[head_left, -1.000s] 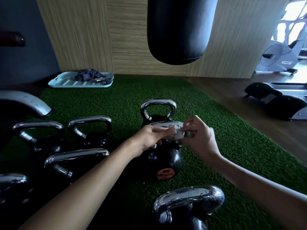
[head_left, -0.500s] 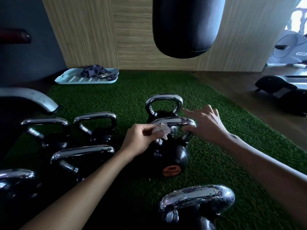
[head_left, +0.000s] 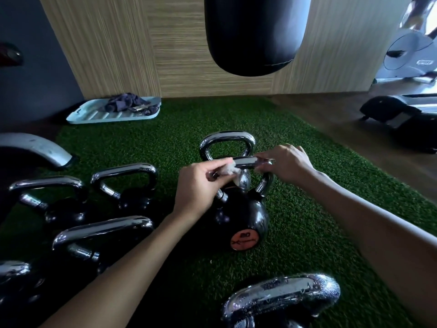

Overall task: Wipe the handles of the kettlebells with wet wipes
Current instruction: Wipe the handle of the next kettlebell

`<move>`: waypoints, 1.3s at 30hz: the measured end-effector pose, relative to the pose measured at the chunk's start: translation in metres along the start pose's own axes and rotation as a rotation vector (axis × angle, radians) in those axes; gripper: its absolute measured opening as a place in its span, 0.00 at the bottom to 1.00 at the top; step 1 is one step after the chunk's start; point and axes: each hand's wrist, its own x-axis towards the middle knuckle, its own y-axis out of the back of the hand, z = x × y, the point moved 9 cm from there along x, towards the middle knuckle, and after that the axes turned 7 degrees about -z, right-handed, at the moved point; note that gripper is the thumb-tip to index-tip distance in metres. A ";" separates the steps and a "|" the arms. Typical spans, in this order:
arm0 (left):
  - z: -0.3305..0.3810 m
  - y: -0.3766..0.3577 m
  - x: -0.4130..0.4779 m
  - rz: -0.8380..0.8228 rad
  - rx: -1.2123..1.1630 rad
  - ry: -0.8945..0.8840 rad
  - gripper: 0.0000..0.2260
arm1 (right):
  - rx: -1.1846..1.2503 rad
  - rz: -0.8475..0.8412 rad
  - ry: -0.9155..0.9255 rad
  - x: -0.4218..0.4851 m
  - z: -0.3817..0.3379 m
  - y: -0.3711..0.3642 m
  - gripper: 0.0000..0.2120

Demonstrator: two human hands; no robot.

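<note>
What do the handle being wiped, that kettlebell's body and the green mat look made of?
The handle looks like polished chromed metal: mirror-bright glints. The kettlebell body is glossy black, perhaps coated iron or rubber. The mat looks like artificial turf: short green fibres.

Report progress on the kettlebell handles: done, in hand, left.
Done, likely: the nearest kettlebell's handle glistens with droplets. In hand: the left hand presses a wet wipe on the handle of the orange-labelled kettlebell, while the right hand grips that handle's other end. Left, apparently: the kettlebell behind it and the group of kettlebells at left, whose handles show no droplets.
</note>
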 end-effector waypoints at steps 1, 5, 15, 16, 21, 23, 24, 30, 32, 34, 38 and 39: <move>0.010 -0.004 0.005 0.013 0.120 -0.076 0.17 | 0.003 -0.003 -0.013 0.002 0.002 0.000 0.18; 0.016 -0.024 0.027 0.025 0.396 -0.171 0.17 | 0.016 0.001 -0.036 0.005 0.006 -0.002 0.19; 0.001 -0.010 0.024 -0.063 0.462 -0.230 0.16 | 0.018 -0.004 -0.014 0.000 0.009 -0.009 0.21; 0.001 -0.012 0.024 -0.067 0.472 -0.247 0.15 | 0.011 -0.005 -0.012 0.000 0.008 -0.008 0.21; 0.010 -0.031 0.039 -0.046 0.596 -0.277 0.10 | -0.004 -0.032 -0.058 0.006 0.010 -0.007 0.23; -0.005 -0.020 0.036 -0.006 0.527 -0.180 0.12 | 0.028 -0.046 -0.091 0.010 0.015 -0.007 0.23; -0.014 -0.012 0.031 0.026 0.496 -0.118 0.13 | 0.036 -0.053 -0.102 0.012 0.017 -0.008 0.23; -0.064 -0.001 -0.020 0.182 0.280 0.413 0.13 | 0.028 -0.052 -0.121 0.020 0.018 -0.012 0.24; -0.062 -0.006 -0.026 0.221 0.289 0.432 0.11 | 0.033 -0.044 -0.118 0.019 0.019 -0.014 0.23; -0.060 -0.007 -0.025 0.278 0.294 0.444 0.12 | 0.027 -0.027 -0.113 0.018 0.021 -0.016 0.23; -0.084 -0.015 -0.042 0.360 0.206 0.609 0.15 | 0.037 -0.014 -0.115 0.019 0.017 -0.016 0.24; -0.092 -0.023 -0.050 0.342 0.192 0.662 0.16 | 0.065 -0.022 -0.112 0.020 0.017 -0.019 0.25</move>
